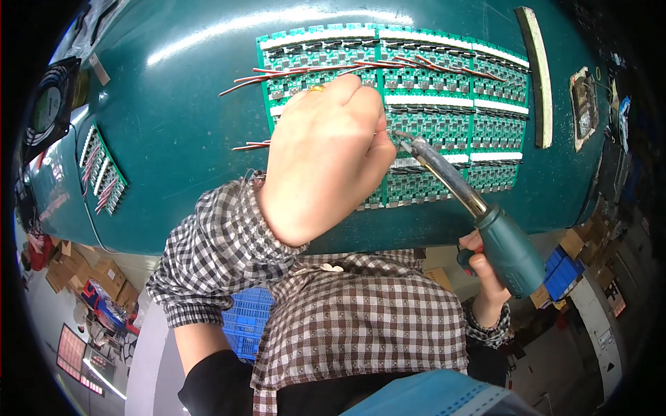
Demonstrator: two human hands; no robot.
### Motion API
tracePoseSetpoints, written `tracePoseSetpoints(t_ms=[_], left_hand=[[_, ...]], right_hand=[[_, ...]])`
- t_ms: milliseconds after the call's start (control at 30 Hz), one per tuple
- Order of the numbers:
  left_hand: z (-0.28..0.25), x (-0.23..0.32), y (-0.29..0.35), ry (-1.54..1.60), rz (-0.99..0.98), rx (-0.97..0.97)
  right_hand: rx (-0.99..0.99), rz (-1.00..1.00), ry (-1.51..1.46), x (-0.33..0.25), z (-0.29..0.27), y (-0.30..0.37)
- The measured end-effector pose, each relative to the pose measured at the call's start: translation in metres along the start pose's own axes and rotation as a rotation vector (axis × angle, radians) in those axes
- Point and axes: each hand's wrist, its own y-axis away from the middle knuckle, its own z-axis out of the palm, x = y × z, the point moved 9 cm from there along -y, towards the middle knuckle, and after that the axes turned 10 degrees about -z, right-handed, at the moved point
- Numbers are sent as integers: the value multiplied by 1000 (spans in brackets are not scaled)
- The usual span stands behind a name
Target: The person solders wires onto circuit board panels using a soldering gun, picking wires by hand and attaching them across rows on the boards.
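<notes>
My right hand (488,272) grips a soldering iron (512,251) by its thick green handle. Its metal shaft slants up and left, with the tip at a green circuit board panel (460,61). Over the panel's left half, my left hand (331,149) is closed in a pinch beside the iron's tip; what the fingers hold is too small to make out. Red and white wires (305,68) lie across an upper row of boards. More wire ends (250,145) stick out to the left from beneath my left hand, which hides part of the panel.
The panel rests on a dark green tabletop (173,139). A smaller wired board strip (102,170) and a black fan (50,111) are at the left. To the right stand a pale bar (535,76) and a worn tray-like holder (584,107). A blue crate (248,320) is below the table edge.
</notes>
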Motion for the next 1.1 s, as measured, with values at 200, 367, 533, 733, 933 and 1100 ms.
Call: tracePoseSetpoints(t_ms=[200,367,533,733,933,1100], left_hand=[[-1,1,-1,6,11,-6],[-1,1,0,15,15,-1],[-2,1,1,16,8,4],[-1,1,2,-23,5,-12],[0,1,3,-64,-16,-10],[2,0,5,-29,-11,-6]], right_hand=[[29,-89,71,-11,-4,-3],[112,-71,14,-11,-5,-2],[79,-81,26,-6,-8,4],[116,24,-85,6,-9,9],[88,41,-86,8,-8,9],[35,16,-54,8,-7,8]])
